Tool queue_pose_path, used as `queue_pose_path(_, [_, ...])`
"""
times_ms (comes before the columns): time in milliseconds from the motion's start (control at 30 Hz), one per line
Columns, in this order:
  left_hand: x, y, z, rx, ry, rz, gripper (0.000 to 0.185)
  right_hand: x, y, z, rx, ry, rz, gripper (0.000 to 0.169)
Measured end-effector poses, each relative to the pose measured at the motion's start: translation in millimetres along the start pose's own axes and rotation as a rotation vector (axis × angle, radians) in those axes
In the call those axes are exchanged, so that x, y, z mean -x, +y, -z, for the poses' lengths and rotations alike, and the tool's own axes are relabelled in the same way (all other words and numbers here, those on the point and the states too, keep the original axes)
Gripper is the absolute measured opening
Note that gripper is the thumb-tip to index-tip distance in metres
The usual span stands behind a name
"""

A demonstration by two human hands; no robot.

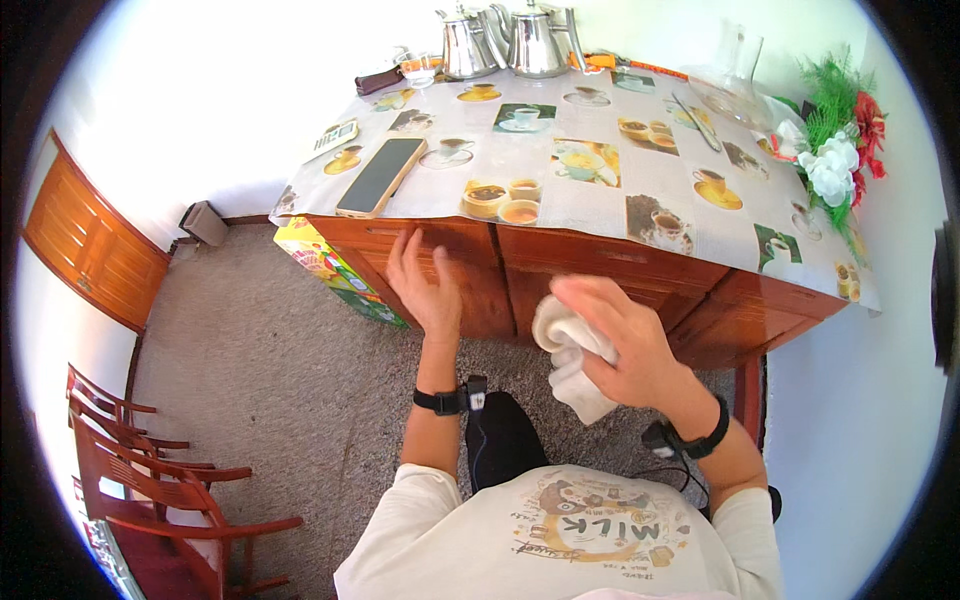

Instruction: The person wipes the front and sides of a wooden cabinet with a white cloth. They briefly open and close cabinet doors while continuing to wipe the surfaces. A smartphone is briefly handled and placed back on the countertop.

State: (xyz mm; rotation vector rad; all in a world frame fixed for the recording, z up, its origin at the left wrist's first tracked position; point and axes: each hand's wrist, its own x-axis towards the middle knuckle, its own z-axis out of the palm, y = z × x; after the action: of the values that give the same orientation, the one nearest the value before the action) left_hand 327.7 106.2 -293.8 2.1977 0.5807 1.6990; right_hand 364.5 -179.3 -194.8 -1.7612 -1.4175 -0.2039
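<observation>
My right hand (630, 337) is closed on a crumpled white cloth (574, 337), part of which hangs below the fingers. My left hand (425, 283) is raised with its fingers apart and nothing in it, in front of the wooden cabinet (607, 262). A patterned tablecloth (585, 199) covers the cabinet top. Nearest to my left hand on it lies a smartphone (382, 178), face up by the front edge. Beyond the phone, at the left edge, is a white calculator (332, 139). A knife (697, 124) lies towards the right.
Two metal teapots (470, 45) stand at the back beside a glass cup (418, 69) and a dark case (379, 80). A glass decanter (735, 94) and artificial flowers (831, 165) are at the right. A colourful box (337, 274) stands by the cabinet's left side; wooden chairs (161, 480) are lower left.
</observation>
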Motion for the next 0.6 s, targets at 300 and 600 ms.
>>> queue_pose_path(300, [-93, -54, 35, 0.011, 0.059, 0.045, 0.062, -145, -5, -95, 0.04, -0.238, -0.141, 0.043])
queue_pose_path(600, [-105, -89, 18, 0.038, -0.121, 0.016, 0.054, -197, -4, -148, 0.397, -0.335, -0.258, 0.037])
